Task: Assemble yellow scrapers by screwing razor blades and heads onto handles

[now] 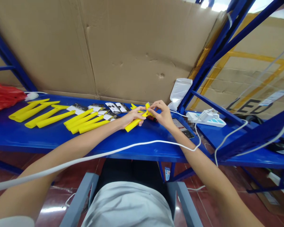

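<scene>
Over the middle of the blue shelf (142,146), my left hand (132,117) is closed around a yellow plastic tool (132,125) with a thick, tapered handle. The handle end points down toward me and the narrower head points up. At that head, my right hand (161,113) has its thumb and fingers pinched together; what lies between the fingertips is partly hidden. Behind my left hand, another yellow piece (133,106) shows in part. To the left lie several similar yellow tools (79,121), some beside black-and-white printed cards (115,107).
A white cable (132,145) crosses in front of my arms. On the right are a white power strip (207,119) with plugs and a phone (183,127). A red plastic bag (4,96) sits at far left, and a white packet (180,91) leans against the cardboard (132,47) behind.
</scene>
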`<state>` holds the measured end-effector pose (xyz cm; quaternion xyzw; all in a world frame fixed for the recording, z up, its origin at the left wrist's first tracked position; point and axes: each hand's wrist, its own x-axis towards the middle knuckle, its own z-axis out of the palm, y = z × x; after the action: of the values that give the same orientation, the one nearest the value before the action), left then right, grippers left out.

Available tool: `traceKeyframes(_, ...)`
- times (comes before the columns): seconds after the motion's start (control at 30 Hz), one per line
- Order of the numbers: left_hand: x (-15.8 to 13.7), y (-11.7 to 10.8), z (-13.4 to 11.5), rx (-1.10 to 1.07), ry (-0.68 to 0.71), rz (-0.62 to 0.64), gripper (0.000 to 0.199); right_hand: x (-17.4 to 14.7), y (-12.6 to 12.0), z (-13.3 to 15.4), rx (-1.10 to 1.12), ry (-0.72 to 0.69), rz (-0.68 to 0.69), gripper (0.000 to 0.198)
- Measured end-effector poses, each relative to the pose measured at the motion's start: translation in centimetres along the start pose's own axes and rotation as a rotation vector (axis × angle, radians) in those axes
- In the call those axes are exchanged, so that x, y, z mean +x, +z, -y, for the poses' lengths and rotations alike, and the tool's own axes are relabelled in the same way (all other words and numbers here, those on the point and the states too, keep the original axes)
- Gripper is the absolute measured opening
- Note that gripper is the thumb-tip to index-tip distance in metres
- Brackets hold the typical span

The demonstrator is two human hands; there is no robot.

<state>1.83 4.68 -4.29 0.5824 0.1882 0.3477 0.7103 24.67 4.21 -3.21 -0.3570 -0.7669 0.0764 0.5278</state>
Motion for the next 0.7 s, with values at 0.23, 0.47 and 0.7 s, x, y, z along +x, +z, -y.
traceKeyframes(0.23,-0.08,0.17,-0.16,0.012,-0.006,-0.017,0.062,-0.04,0.35,-0.47,0.037,0.009,-0.011,0.020)
traceKeyframes(0.47,0.15,-0.06,0.23,0.009,-0.004,-0.030,0.066,-0.06,0.36,-0.56,0.049,-0.001,-0.027,0.021)
traceKeyframes(0.7,0.30,-0.23,0.45,0.005,-0.002,-0.012,0.064,-0.08,0.35,-0.01,0.022,0.016,-0.018,0.026)
